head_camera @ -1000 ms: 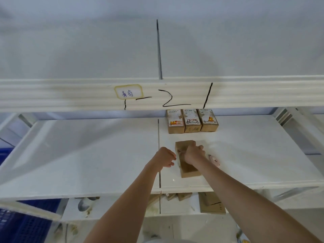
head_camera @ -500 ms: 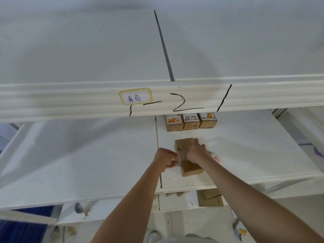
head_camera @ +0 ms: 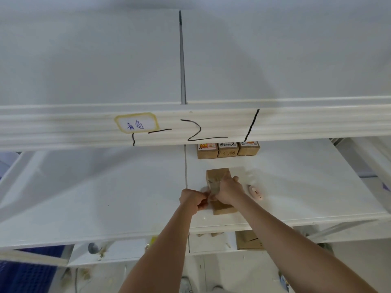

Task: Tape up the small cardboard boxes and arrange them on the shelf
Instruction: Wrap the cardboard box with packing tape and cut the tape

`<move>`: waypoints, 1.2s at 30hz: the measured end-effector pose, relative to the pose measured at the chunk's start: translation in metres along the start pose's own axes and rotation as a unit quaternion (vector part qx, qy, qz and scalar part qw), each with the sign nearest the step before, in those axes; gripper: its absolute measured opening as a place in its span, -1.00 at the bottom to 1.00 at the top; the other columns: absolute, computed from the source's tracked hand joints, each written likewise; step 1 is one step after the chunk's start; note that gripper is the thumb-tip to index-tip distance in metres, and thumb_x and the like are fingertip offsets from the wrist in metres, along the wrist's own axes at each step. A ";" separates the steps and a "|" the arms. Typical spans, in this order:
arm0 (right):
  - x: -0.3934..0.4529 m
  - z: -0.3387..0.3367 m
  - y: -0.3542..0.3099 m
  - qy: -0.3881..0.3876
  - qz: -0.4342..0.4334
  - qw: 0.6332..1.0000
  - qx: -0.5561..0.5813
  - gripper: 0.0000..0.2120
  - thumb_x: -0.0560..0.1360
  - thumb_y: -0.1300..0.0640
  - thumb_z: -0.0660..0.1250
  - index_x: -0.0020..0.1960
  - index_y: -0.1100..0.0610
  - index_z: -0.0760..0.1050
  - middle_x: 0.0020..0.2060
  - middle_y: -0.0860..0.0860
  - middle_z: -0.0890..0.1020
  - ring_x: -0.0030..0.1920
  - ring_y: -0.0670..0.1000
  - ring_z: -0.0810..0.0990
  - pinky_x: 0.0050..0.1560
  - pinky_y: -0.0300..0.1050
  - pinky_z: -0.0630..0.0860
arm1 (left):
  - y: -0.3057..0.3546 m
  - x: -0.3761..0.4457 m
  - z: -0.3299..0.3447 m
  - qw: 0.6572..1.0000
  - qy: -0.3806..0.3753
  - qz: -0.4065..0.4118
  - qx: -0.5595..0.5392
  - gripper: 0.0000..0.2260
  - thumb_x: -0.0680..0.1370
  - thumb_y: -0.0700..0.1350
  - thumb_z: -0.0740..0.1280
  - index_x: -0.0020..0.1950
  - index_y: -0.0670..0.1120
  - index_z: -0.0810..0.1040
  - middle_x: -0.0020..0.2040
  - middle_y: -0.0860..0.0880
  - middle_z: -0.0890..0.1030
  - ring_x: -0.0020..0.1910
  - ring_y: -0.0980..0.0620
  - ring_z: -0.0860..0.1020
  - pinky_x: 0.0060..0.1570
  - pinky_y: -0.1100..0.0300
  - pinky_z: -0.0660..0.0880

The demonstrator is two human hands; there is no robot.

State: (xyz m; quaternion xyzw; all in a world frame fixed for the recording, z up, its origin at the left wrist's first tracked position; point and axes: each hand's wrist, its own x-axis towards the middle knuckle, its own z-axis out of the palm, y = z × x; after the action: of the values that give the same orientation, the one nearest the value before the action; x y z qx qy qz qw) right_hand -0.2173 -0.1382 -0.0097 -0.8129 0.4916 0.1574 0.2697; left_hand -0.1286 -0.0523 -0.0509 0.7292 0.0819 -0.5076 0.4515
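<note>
A small brown cardboard box (head_camera: 218, 176) lies lengthwise on the white shelf board (head_camera: 296, 187) near its front edge. My right hand (head_camera: 229, 190) rests on top of the box and pinches a strip of clear tape (head_camera: 214, 185) that runs over it. At the box's left side, my left hand (head_camera: 193, 199) pinches the near end of the same tape with curled fingers. Three labelled boxes (head_camera: 227, 149) stand side by side at the back of the shelf, partly hidden by the upper shelf's rail.
A pale pink tape cutter (head_camera: 255, 192) lies on the board just right of my right hand. The upper shelf rail (head_camera: 84, 127) with a handwritten label crosses the view. Below, a lower shelf holds another cardboard box (head_camera: 247, 240). A blue crate (head_camera: 25, 273) sits bottom left.
My left hand has closed in on the box's left side and now meets the right hand at the tape. The camera has tilted slightly; the box has stayed in place.
</note>
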 end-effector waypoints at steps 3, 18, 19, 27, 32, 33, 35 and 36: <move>0.000 -0.002 0.002 0.003 -0.006 1.000 0.008 0.11 0.35 -0.14 0.60 0.60 0.17 -0.05 0.38 0.19 0.30 0.36 0.29 0.43 0.32 0.13 0.50 | -0.005 -0.001 -0.001 0.989 -0.090 -0.079 -0.085 -0.93 0.56 -0.29 0.42 0.02 -0.21 0.67 -0.02 -0.18 0.63 -0.19 0.02 0.59 -0.35 0.22 0.62; 0.002 -0.023 0.041 -0.027 -0.016 0.940 0.340 -0.26 0.32 -0.08 0.57 0.37 -0.02 0.28 0.03 -0.09 0.53 0.04 -0.02 0.56 -0.11 -0.06 0.54 | 0.008 -0.017 0.013 0.988 -0.115 0.021 -0.097 -0.70 0.59 -0.10 0.42 0.26 -0.19 0.54 0.16 -0.16 0.61 0.10 -0.08 0.60 -0.05 0.09 0.64; 0.001 -0.025 0.044 -0.044 -0.017 0.928 0.369 -0.27 0.32 -0.06 0.56 0.38 -0.03 0.29 0.03 -0.08 0.55 0.03 -0.02 0.58 -0.14 -0.08 0.56 | 0.010 -0.021 0.010 0.983 -0.147 0.036 -0.105 -0.69 0.61 -0.10 0.39 0.31 -0.19 0.53 0.19 -0.16 0.61 0.14 -0.12 0.59 -0.05 0.06 0.63; -0.004 -0.035 0.064 -0.207 -0.044 0.676 0.706 -0.77 0.48 0.14 0.35 0.01 0.24 0.70 -0.05 0.22 0.69 -0.04 0.17 0.71 -0.03 0.05 0.64 | 0.020 -0.038 0.002 0.938 -0.321 0.069 -0.115 -0.43 0.53 0.42 0.14 0.21 0.06 0.68 0.24 -0.22 0.64 0.24 -0.25 0.61 0.27 -0.24 0.51; -0.014 -0.044 0.056 -0.145 -0.047 0.795 0.587 -0.70 0.64 0.26 0.13 0.22 0.31 0.58 0.09 0.25 0.68 0.13 0.22 0.67 0.18 0.12 0.62 | 0.010 -0.040 0.012 0.963 -0.213 0.109 -0.127 -0.45 0.49 0.15 0.40 0.32 -0.22 0.54 0.13 -0.22 0.69 0.11 -0.20 0.68 0.05 -0.07 0.64; -0.018 -0.046 0.054 -0.122 -0.056 0.827 0.545 -0.70 0.67 0.22 0.13 0.24 0.26 0.59 0.07 0.22 0.70 0.12 0.21 0.68 0.20 0.14 0.61 | 0.007 -0.041 0.014 0.967 -0.183 0.122 -0.126 -0.46 0.47 0.14 0.43 0.28 -0.21 0.54 0.09 -0.19 0.71 0.06 -0.18 0.70 0.02 -0.06 0.65; -0.024 -0.049 0.053 -0.113 -0.071 0.859 0.494 -0.67 0.70 0.00 0.18 0.24 0.19 0.58 0.04 0.15 0.72 0.10 0.17 0.69 0.24 0.15 0.59 | 0.003 -0.044 0.018 0.973 -0.129 0.156 -0.112 -0.43 0.38 0.16 0.49 0.26 -0.15 0.55 0.03 -0.13 0.73 0.01 -0.14 0.72 0.08 -0.09 0.64; -0.027 -0.049 0.053 -0.112 -0.078 0.869 0.475 -0.62 0.68 -0.12 0.20 0.25 0.15 0.56 0.05 0.12 0.72 0.11 0.16 0.69 0.25 0.14 0.59 | 0.002 -0.047 0.021 0.973 -0.114 0.175 -0.101 -0.42 0.35 0.18 0.49 0.25 -0.12 0.55 0.01 -0.10 0.74 -0.01 -0.12 0.72 0.07 -0.06 0.65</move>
State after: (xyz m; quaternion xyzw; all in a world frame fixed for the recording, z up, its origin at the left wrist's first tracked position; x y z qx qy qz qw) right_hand -0.2770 -0.1674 0.0296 -0.5992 0.4084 -0.0265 0.6881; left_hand -0.1634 -0.0536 -0.0133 0.6198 -0.0482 -0.4897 0.6113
